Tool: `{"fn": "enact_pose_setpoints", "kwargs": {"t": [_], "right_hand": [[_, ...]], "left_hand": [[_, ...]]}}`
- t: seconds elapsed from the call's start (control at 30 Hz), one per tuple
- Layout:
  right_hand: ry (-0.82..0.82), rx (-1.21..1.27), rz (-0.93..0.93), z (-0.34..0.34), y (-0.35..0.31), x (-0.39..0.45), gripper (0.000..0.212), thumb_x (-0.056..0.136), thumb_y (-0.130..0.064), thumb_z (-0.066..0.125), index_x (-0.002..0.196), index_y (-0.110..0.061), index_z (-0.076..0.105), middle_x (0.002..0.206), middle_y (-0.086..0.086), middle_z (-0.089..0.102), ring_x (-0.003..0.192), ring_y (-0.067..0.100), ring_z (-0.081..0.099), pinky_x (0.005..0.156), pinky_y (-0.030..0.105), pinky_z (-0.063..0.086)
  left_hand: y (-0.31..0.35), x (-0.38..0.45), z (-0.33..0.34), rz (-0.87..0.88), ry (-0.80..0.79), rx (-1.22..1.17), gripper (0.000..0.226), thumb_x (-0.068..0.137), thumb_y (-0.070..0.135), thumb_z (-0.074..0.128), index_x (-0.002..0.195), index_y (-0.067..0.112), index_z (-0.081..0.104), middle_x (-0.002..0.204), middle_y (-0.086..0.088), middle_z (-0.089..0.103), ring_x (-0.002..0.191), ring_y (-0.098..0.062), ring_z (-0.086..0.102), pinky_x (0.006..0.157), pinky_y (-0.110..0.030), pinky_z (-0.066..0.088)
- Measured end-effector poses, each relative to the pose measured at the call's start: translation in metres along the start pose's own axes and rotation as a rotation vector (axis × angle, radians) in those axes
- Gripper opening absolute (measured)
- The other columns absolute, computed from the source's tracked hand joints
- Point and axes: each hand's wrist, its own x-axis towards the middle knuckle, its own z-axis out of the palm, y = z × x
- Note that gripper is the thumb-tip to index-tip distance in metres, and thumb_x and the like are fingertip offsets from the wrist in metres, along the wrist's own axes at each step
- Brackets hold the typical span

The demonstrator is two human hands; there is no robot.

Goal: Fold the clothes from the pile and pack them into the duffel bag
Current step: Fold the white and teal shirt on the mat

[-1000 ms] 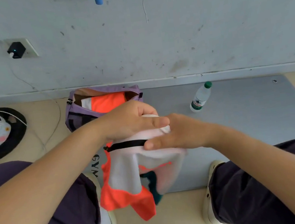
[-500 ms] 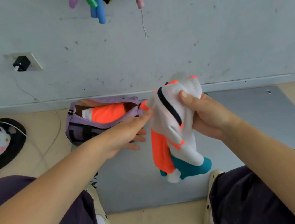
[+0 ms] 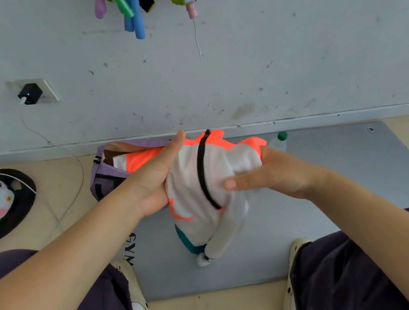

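Observation:
A white garment [image 3: 191,182] with orange trim, a black stripe and a teal end hangs bunched in the air between both hands. My left hand [image 3: 155,179] presses flat against its left side, and my right hand [image 3: 272,172] grips its right side with fingers across the front. Behind my left hand, the purple duffel bag [image 3: 103,177] lies open against the wall, with a folded orange and white garment [image 3: 137,160] inside. No clothes pile is in view.
A grey gym mat [image 3: 331,190] covers the floor under the garment. A water bottle [image 3: 280,140] lies on the mat behind my right hand. At left, a black round object with white items [image 3: 0,203], a cable and a wall charger [image 3: 29,93]. Coloured items hang above.
My left hand rose from the mat to the garment's left side. The garment now sits lower and wider between both hands, turned with its black stripe facing me.

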Motion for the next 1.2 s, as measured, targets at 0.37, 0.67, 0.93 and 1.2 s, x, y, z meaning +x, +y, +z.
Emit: {"fn": "enact_pose_setpoints", "kwargs": {"t": [0.37,0.67,0.93,1.2], "right_hand": [[0.277,-0.090,0.012,-0.010,0.002,0.005,0.078,0.068,-0.074,0.066,0.114,-0.011,0.064,0.109,0.002,0.072,0.103,0.017,0.068,0.097,0.041,0.051],[0.365,0.350,-0.048,-0.004,-0.002,0.009,0.035,0.078,-0.021,0.072,0.112,-0.012,0.069,0.113,0.010,0.072,0.102,0.023,0.070,0.080,0.029,0.056],[0.276,0.187,-0.066,-0.015,-0.005,0.005,0.033,0.080,-0.011,0.073,0.112,-0.009,0.067,0.101,0.011,0.072,0.089,0.023,0.070,0.070,0.029,0.055],[0.315,0.266,-0.069,-0.019,-0.003,0.001,0.028,0.082,-0.018,0.071,0.107,-0.009,0.063,0.100,0.007,0.070,0.089,0.019,0.067,0.073,0.032,0.056]], "left_hand": [[0.006,-0.010,0.002,0.162,-0.063,-0.029,0.032,0.071,0.026,0.081,0.102,0.018,0.077,0.112,-0.007,0.073,0.103,-0.021,0.070,0.079,-0.030,0.057],[0.008,-0.007,-0.006,0.264,0.118,0.116,0.035,0.060,0.032,0.084,0.092,0.019,0.078,0.104,-0.006,0.075,0.097,-0.019,0.072,0.077,-0.028,0.057],[0.002,-0.005,-0.013,0.272,0.217,0.335,0.048,0.065,0.038,0.086,0.104,0.014,0.071,0.110,-0.007,0.074,0.106,-0.023,0.069,0.097,-0.043,0.052],[0.003,-0.002,-0.014,0.199,0.069,0.312,0.041,0.075,0.022,0.077,0.114,0.019,0.065,0.117,-0.002,0.071,0.113,-0.016,0.065,0.095,-0.032,0.049]]}}
